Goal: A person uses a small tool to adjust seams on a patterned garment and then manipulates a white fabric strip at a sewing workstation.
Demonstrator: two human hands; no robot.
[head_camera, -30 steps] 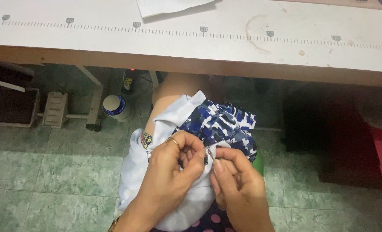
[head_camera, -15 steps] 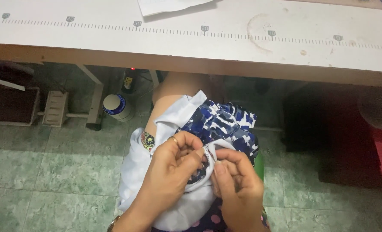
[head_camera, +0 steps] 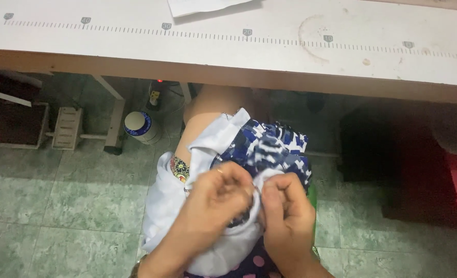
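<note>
Both my hands pinch one white garment with blue patterned fabric (head_camera: 249,154) on my lap, below the bench's (head_camera: 136,46) near edge: left hand (head_camera: 220,193) and right hand (head_camera: 285,211) fingertips closed on its bunched cloth.

My left hand (head_camera: 215,198) and right hand (head_camera: 285,213) are bare, with no sleeves showing on either forearm. A thin ring (head_camera: 219,171) sits on a left finger. Near my lap I wear dark cloth with pink dots (head_camera: 254,263).

Bright tabletop (head_camera: 238,46), dim shadow beneath, hands slightly blurred
</note>
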